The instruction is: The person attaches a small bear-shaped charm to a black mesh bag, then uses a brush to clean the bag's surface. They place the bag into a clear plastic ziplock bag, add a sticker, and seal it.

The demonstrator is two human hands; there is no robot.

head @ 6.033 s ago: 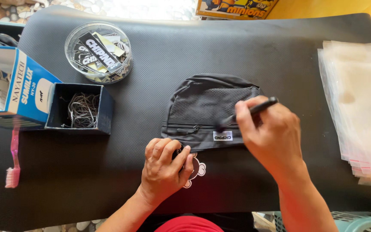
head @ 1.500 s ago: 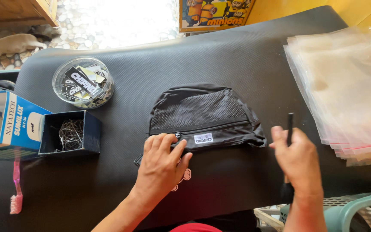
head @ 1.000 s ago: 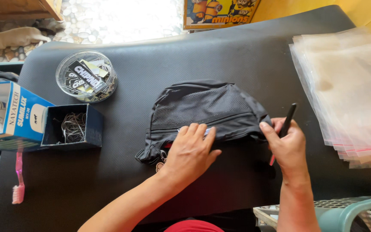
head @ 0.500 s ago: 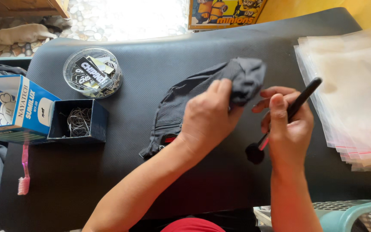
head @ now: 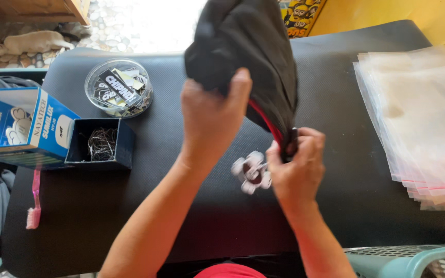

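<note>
Black fabric pouch [head: 248, 46] lifted above the dark bench [head: 336, 216], gripped by the closed left hand [head: 212, 116] at its upper part, while the right hand [head: 297, 167] pinches its lower red-lined edge, a white charm [head: 252, 171] dangling beside it.

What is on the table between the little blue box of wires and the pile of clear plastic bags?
In the head view, the person's two arms cross that stretch of black mat between the blue box and the plastic bags; a white charm dangles there too.

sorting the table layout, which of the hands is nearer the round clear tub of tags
Left. The left hand grips the black pouch just right of the tub; the right hand is farther right and lower.
</note>
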